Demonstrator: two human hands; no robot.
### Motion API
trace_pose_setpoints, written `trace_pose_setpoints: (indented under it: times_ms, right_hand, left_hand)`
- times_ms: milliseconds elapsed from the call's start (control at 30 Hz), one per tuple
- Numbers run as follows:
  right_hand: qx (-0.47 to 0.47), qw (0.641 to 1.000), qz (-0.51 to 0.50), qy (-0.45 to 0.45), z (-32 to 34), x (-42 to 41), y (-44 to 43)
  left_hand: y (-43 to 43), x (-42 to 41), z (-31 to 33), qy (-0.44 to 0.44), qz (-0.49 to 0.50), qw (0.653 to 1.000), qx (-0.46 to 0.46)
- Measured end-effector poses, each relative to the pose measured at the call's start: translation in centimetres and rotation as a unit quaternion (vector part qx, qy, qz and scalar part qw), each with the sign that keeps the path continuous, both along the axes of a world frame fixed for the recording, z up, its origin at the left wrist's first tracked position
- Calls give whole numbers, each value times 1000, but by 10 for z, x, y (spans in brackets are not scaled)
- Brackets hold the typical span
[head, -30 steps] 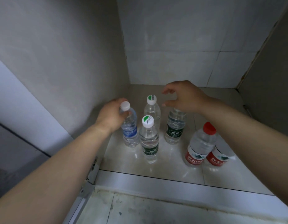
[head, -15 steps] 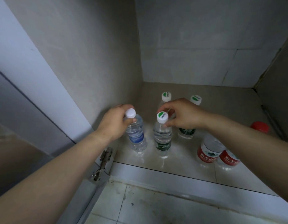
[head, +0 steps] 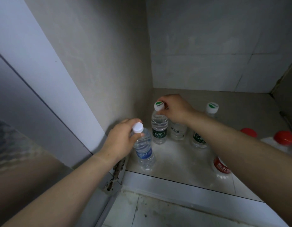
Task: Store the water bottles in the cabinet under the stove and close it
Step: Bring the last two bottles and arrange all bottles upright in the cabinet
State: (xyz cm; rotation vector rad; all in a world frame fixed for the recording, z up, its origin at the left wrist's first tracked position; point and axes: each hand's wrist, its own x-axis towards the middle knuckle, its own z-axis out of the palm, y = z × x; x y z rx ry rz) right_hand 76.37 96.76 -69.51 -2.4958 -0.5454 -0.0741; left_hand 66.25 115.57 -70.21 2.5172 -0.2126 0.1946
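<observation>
I count six clear plastic bottles on the cabinet floor (head: 178, 159): my left hand (head: 120, 141) fingers (head: 136, 137) grip the blue-label white-capped bottle (head: 144, 153), my right hand (head: 174, 107) fingers (head: 163, 113) pinch one green-label bottle (head: 159, 128), with two more green-label and two red-capped.

One head-worn view looks forward and down, close into the open cabinet (head: 183, 63) interior.

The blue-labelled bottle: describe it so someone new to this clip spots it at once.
Look inside the open cabinet, along its left wall near the front edge. The blue-labelled bottle stands there, gripped at the neck by the left hand. Its plain white cap and blue label set it apart from the green- and red-labelled bottles.
</observation>
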Motion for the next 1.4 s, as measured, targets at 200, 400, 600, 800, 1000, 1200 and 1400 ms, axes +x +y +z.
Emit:
trace_pose_setpoints:
  times_ms: [200,400,600,800,1000,1200,1400]
  right_hand:
    - [-46,999,-16,-11,0,14,2]
    - [-84,995,-10,-50,19,10,-32]
    - [-119,992,-36,32,5,14,-52]
    - [-93,995,-18,23,2,14,-56]
    - [-96,995,16,14,7,8,-57]
    - [-147,989,-14,-4,31,-5,-96]
    - [-149,986,-66,29,21,-14,-130]
  left_hand:
    - [-4,4,-3,-4,-4,1000,-4]
    - [-18,6,-5,-11,-25,1000,10]
    - [-32,11,-3,-2,-38,999,-3]
    - [-34,12,-4,-2,-38,999,-2]
    - [-36,16,-5,-5,-43,999,9]
    - [-38,23,-3,-19,-34,999,6]
    - [-41,29,-1,3,-45,999,17]
